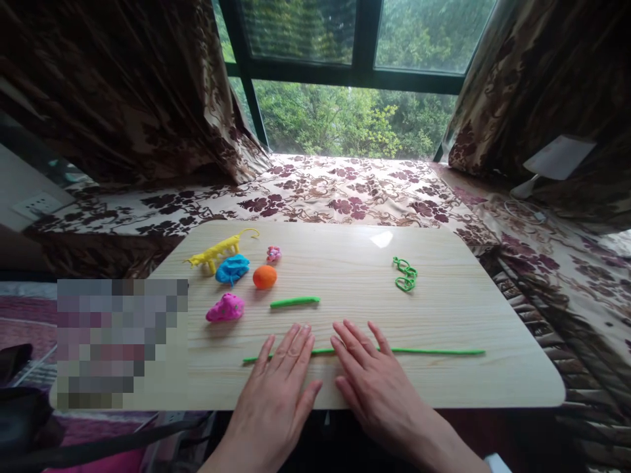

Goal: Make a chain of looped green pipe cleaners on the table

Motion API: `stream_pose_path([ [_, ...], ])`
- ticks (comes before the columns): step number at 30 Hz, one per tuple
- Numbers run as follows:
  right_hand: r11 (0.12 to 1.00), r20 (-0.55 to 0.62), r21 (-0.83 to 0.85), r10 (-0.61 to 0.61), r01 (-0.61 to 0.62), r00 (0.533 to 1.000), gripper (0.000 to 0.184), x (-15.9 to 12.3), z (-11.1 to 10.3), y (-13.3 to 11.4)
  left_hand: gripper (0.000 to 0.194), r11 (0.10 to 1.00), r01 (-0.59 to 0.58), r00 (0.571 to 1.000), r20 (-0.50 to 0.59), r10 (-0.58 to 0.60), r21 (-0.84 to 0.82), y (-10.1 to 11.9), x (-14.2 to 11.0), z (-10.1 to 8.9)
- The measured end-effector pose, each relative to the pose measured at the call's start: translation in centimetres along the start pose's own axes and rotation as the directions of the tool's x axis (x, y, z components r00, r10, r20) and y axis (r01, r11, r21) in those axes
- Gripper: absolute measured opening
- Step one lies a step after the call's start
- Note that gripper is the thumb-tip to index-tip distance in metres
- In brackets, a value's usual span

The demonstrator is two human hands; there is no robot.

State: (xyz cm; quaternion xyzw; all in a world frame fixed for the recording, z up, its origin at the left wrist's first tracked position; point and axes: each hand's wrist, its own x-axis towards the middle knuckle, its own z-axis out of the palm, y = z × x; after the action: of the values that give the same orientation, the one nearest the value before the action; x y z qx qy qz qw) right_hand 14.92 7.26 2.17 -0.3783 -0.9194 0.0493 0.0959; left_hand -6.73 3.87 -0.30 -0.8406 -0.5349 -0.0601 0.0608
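A long thin roll of green modelling clay (434,351) lies across the front of the table, left to right. Flat on its left part rests my left hand (280,374), fingers stretched out. My right hand (367,374) lies over its middle, also flat, with the fingers a little spread. Between the two hands a short stretch of the green roll shows; the parts under the fingers are hidden. Just beyond my hands is a shorter, thicker green clay roll (294,302). Linked green clay rings (405,274) lie farther back on the right.
On the table's (503,381) left side stand a yellow clay animal (217,253), a blue clay piece (232,269), an orange ball (265,277), a pink lump (225,308) and a small pink-white piece (273,253). A lamp (559,157) stands at right. A blurred patch covers the left corner.
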Motion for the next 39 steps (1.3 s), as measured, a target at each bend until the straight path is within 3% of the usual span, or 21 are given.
stream_pose_path([
  [2, 0.999, 0.044, 0.032, -0.020, 0.019, 0.999, 0.052, 0.5, 1.1, -1.0, 0.061, 1.000, -0.007, 1.000, 0.015, 0.007, 0.013, 0.9, -0.3, 0.5],
  [6, 0.989, 0.098, 0.069, -0.136, 0.130, 0.986, 0.062, -0.2, 2.1, -0.3, 0.069, 1.000, -0.007, 1.000, 0.020, 0.007, 0.000, 1.0, -0.6, 1.0],
  [12, 0.998, 0.080, 0.034, -0.046, 0.044, 0.996, 0.062, 0.9, 1.7, 0.6, 0.069, 0.997, 0.073, 0.997, 0.012, -0.073, -0.017, 0.5, 1.2, 0.9],
  [18, 0.979, 0.140, 0.062, -0.201, 0.194, 0.970, 0.065, -1.4, 1.7, 0.4, 0.074, 1.000, -0.004, 1.000, 0.024, 0.004, -0.008, 0.9, -1.3, 1.1],
  [22, 0.997, 0.134, 0.053, -0.056, 0.050, 0.989, 0.065, 0.2, 1.2, 0.6, 0.074, 0.997, 0.082, 0.996, 0.023, -0.081, -0.008, 0.7, 0.0, 1.1],
  [25, 0.999, 0.141, 0.033, -0.027, 0.022, 0.990, 0.063, 0.9, 0.6, 1.3, 0.074, 0.996, 0.086, 0.996, 0.019, -0.086, -0.013, 1.1, 1.1, 0.6],
  [31, 0.985, 0.104, -0.135, 0.118, -0.104, 0.988, 0.058, -2.6, 1.0, 3.9, 0.075, 0.998, 0.014, 0.999, 0.048, -0.011, -0.054, 3.3, 0.5, 0.5],
  [34, 0.976, 0.093, -0.185, 0.130, -0.112, 0.987, 0.061, -4.0, 1.8, 4.6, 0.076, 0.998, -0.011, 0.999, 0.052, 0.014, -0.057, 3.7, 0.4, 0.9],
  [39, 0.971, 0.091, -0.210, 0.138, -0.117, 0.986, 0.061, -4.3, 1.9, 4.7, 0.074, 0.997, 0.056, 0.997, 0.055, -0.054, -0.043, 3.2, 2.8, 1.2],
])
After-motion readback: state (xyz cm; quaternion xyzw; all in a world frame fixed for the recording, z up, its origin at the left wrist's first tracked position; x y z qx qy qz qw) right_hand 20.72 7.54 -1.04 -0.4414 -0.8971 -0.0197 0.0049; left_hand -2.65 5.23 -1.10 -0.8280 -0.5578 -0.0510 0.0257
